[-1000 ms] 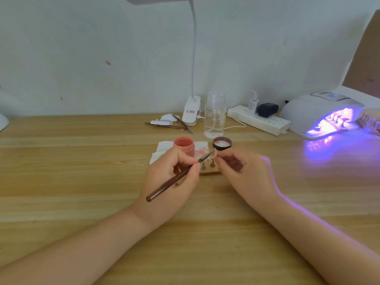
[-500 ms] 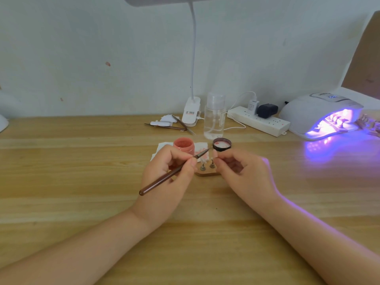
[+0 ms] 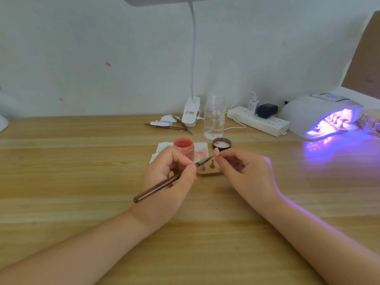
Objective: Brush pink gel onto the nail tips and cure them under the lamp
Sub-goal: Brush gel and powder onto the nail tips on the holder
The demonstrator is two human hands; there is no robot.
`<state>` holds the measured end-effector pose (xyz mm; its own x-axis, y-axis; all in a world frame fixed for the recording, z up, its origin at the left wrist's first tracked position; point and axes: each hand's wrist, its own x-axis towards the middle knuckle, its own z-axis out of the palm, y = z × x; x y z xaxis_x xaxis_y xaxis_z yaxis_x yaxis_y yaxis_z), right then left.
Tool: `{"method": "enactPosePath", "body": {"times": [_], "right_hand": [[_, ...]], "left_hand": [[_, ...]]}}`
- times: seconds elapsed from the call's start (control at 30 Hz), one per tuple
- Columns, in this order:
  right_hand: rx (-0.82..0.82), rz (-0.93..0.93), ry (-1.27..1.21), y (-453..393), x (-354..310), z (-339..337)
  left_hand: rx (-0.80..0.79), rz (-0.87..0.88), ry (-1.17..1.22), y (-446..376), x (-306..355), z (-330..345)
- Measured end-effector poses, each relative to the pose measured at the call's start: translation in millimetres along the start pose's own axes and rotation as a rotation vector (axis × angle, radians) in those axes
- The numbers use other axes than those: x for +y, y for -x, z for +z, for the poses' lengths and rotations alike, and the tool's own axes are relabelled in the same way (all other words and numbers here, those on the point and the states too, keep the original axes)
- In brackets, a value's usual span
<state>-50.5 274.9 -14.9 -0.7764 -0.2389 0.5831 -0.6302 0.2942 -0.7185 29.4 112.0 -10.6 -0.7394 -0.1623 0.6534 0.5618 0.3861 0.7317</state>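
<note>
A slim brown-handled gel brush (image 3: 170, 180) is held by the left hand (image 3: 168, 182), pinched between thumb and fingers (image 3: 192, 168), its bristle end reaching toward the right hand (image 3: 244, 173). A small pale-pink nail tip (image 3: 216, 151) is pinched at the fingertips of the right hand, and the brush tip is seen at or just beside it. Directly beyond the left fingers an open pink gel jar (image 3: 184, 148) is set on a stained white tissue (image 3: 200, 150). Between the two sets of fingers, a small wooden stand with metal pegs (image 3: 208, 170) is seen on the wooden table (image 3: 82, 171). Beyond the right fingers lies a black jar lid (image 3: 221, 144); well to their right, a white curing lamp (image 3: 316, 115) is lit violet.
</note>
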Motion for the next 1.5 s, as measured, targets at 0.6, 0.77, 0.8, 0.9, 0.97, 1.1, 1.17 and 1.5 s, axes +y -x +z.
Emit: {"method": "enactPosePath", "body": {"times": [0.6, 0.77, 0.8, 0.9, 0.97, 1.1, 1.17, 1.5], "right_hand": [[0.025, 0.030, 0.046, -1.5, -0.2, 0.0], [-0.003, 0.017, 0.090, -1.4, -0.3, 0.0], [-0.007, 0.013, 0.094, -1.2, -0.7, -0.2], [-0.005, 0.002, 0.103, -0.7, -1.9, -0.6], [-0.005, -0.004, 0.104, -0.6, -2.8, -1.0], [0.005, 0.015, 0.094, -1.0, -3.4, -1.6], [0.011, 0.025, 0.090, -1.1, -3.5, -1.7], [-0.012, 0.037, 0.090, -0.4, -3.8, -0.8]], "left_hand": [[-0.023, 0.022, -0.020, -0.3, -4.5, 0.5], [0.015, 0.022, -0.043, -2.5, -5.5, 2.2], [0.009, 0.013, -0.042, -2.8, -5.7, 2.7], [-0.008, 0.001, -0.058, -2.4, -6.7, 3.8], [-0.014, 0.006, -0.065, -1.6, -6.9, 4.0], [-0.041, 0.029, -0.067, -0.1, -4.3, 2.2], [-0.057, 0.034, -0.055, -0.1, -3.2, 0.8], [-0.027, -0.041, -0.044, -2.7, -4.8, 1.5]]}}
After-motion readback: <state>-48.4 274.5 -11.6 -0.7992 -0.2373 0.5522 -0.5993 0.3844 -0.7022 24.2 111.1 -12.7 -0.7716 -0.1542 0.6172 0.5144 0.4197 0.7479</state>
